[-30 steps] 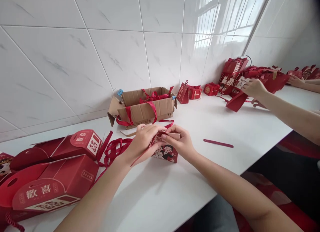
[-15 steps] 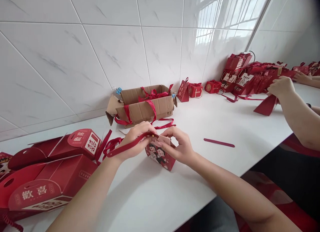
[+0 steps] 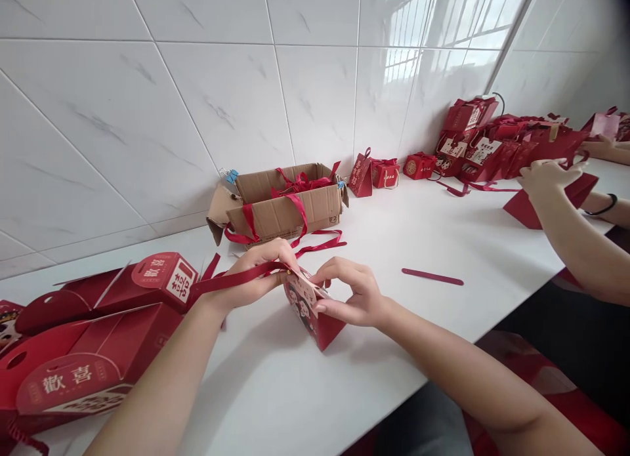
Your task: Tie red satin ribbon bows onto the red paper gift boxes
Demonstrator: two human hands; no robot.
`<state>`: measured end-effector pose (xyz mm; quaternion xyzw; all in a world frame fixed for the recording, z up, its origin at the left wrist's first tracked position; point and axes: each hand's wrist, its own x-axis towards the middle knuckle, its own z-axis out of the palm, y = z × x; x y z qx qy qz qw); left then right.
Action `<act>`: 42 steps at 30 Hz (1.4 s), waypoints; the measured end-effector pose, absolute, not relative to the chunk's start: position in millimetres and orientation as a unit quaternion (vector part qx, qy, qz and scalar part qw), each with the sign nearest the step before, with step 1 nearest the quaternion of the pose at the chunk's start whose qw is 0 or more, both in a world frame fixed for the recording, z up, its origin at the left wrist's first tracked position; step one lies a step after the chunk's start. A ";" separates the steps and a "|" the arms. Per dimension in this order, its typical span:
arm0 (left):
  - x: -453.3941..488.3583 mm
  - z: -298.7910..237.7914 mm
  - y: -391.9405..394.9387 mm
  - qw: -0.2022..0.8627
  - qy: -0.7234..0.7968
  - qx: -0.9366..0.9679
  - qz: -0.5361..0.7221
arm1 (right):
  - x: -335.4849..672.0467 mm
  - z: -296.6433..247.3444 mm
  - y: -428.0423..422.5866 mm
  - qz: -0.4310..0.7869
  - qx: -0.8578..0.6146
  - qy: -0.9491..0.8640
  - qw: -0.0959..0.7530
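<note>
A small red gift box (image 3: 329,329) with cartoon figures on its front stands on the white table in front of me. My left hand (image 3: 256,279) is closed at the box's upper left edge, pinching the end of a red strap (image 3: 229,283) with a small gold stud. The strap's free part runs left across the back of that hand. My right hand (image 3: 352,292) grips the box's upper right side, thumb on the front panel and fingers behind the top. What the fingertips cover at the top of the box is hidden.
A cardboard carton (image 3: 290,216) of red ribbons stands by the tiled wall. Larger red boxes (image 3: 98,351) lie at left. A loose red strip (image 3: 433,276) lies to the right. A co-worker's hand (image 3: 548,177) holds a red box (image 3: 529,210) near piled boxes (image 3: 485,147).
The gift box has turned, showing more of its right side. The strap has swung to point more level to the left. At right, the co-worker's hand and box have shifted.
</note>
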<state>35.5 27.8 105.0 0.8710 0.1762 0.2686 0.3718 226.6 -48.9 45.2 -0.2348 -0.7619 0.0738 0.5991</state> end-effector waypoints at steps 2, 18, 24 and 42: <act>33.9 106.3 27.9 0.380 0.168 0.870 0.263 | 227.0 46.2 -50.8 0.092 -0.219 -0.770 0.592; 53.3 102.7 6.0 0.127 0.287 0.914 0.256 | 223.1 42.0 -44.3 0.110 -0.377 -0.672 0.628; 60.3 101.3 -10.7 0.143 0.353 0.877 0.294 | 222.8 41.6 -45.9 0.203 -0.409 -0.616 0.642; 33.9 126.1 11.5 0.465 0.362 0.713 0.379 | 224.3 41.8 -50.4 -0.040 -0.247 -0.728 0.638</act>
